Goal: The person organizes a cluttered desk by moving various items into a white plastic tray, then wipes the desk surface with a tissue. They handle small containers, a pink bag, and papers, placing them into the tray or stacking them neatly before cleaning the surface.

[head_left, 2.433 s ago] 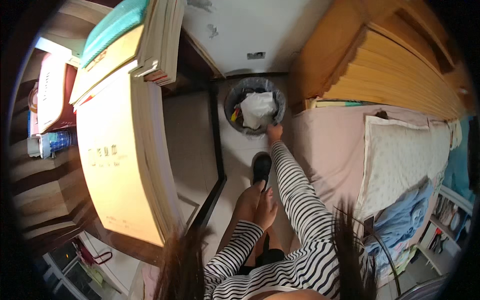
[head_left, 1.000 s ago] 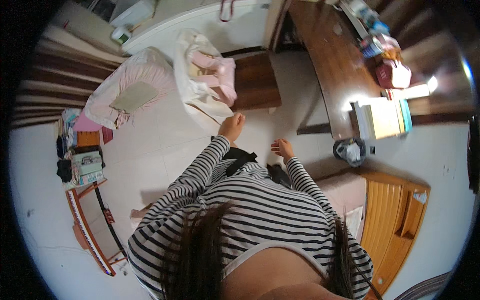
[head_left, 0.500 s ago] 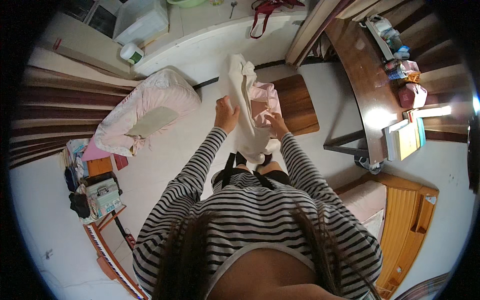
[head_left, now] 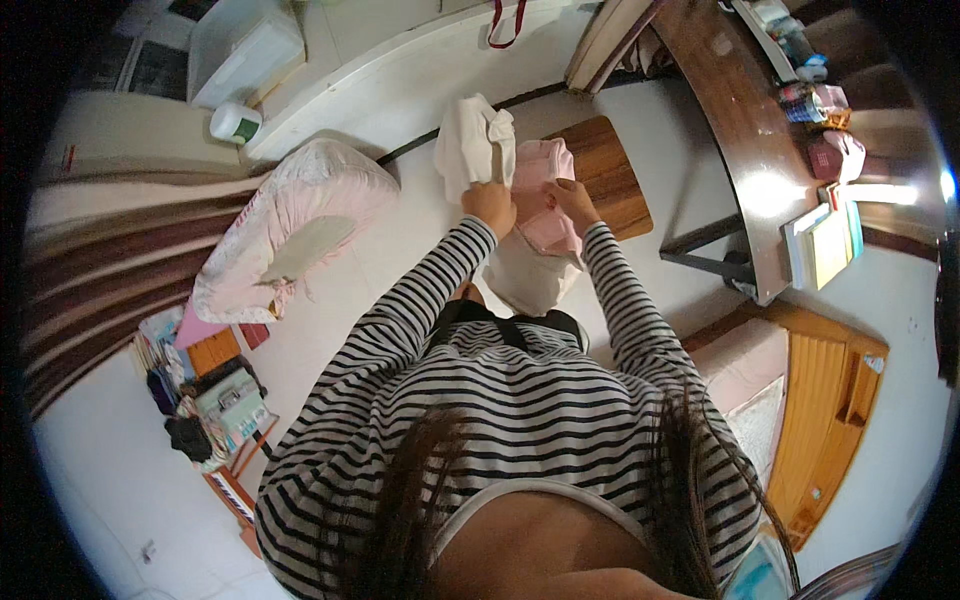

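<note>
A cream cloth (head_left: 466, 150) and a pink cloth (head_left: 550, 232) hang together in front of me, bunched and creased. They may be parts of one garment; I cannot tell. My left hand (head_left: 489, 208) is closed on the cream cloth's lower edge, its fingers mostly hidden. On the right, my right hand (head_left: 575, 204) pinches the pink cloth by its side edge, thumb uppermost. More cream fabric (head_left: 530, 282) drapes below both hands, close to my legs.
Beyond the cloth lies a brown wooden panel (head_left: 618, 185). A pink covered cushion-like seat (head_left: 345, 180) stands left. On the right is a dark desk (head_left: 705, 70) with books (head_left: 825, 245) and bottles. A toolbox (head_left: 228, 398) sits on a cluttered stand at lower left.
My left hand has moved right and closed on the cream cloth. The pink cloth is spread more openly between the hands. The whole view has shifted slightly.
</note>
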`<move>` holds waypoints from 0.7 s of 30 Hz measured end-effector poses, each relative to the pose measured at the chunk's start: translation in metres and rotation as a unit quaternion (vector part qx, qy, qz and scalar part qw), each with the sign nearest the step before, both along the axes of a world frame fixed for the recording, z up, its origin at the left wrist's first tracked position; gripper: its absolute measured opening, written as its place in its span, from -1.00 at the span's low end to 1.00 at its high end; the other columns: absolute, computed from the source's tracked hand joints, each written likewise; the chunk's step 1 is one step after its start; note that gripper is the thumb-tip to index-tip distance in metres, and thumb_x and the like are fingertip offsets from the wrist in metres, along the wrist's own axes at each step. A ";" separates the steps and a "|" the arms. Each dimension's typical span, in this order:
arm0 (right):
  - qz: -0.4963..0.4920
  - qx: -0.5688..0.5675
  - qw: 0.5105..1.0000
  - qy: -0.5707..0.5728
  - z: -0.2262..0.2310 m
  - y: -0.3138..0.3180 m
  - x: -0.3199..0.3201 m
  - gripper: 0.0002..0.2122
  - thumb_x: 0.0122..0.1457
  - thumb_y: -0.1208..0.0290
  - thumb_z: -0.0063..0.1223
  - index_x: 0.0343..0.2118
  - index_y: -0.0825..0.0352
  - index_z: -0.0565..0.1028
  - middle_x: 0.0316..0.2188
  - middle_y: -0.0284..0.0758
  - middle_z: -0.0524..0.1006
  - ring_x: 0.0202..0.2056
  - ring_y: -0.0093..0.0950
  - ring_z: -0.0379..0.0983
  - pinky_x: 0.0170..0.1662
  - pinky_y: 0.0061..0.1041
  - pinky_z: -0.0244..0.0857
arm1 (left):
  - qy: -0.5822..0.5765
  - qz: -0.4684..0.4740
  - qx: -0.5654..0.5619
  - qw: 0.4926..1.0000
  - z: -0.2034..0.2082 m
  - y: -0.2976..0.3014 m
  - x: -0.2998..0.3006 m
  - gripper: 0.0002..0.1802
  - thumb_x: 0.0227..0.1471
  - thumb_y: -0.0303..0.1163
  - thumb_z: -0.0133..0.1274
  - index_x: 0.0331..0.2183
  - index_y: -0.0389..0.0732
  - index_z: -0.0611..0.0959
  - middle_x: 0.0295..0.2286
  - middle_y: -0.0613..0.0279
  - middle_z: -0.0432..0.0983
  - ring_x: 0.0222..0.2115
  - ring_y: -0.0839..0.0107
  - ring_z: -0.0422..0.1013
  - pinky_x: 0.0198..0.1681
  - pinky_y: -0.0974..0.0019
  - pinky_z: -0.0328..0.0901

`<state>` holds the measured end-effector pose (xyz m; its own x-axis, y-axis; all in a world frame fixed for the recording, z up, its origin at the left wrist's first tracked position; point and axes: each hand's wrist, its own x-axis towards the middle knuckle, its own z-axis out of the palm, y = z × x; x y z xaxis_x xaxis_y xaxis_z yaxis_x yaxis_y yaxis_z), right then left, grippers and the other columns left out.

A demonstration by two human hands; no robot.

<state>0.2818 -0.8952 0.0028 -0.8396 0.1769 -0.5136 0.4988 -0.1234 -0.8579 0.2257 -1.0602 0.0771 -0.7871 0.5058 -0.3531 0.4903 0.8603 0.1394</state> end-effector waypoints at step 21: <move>0.023 0.443 0.895 -0.047 0.127 -0.113 0.094 -0.71 0.08 0.15 -0.05 -0.46 0.34 0.40 -0.60 -0.08 0.45 -0.50 -0.12 0.42 -0.44 -0.22 0.28 | 0.042 -0.465 -0.042 0.883 0.041 -0.015 -0.198 -0.37 0.06 0.04 -0.34 -0.51 -0.31 0.62 -0.53 -0.09 0.50 -0.47 0.03 0.44 -0.30 0.05 0.29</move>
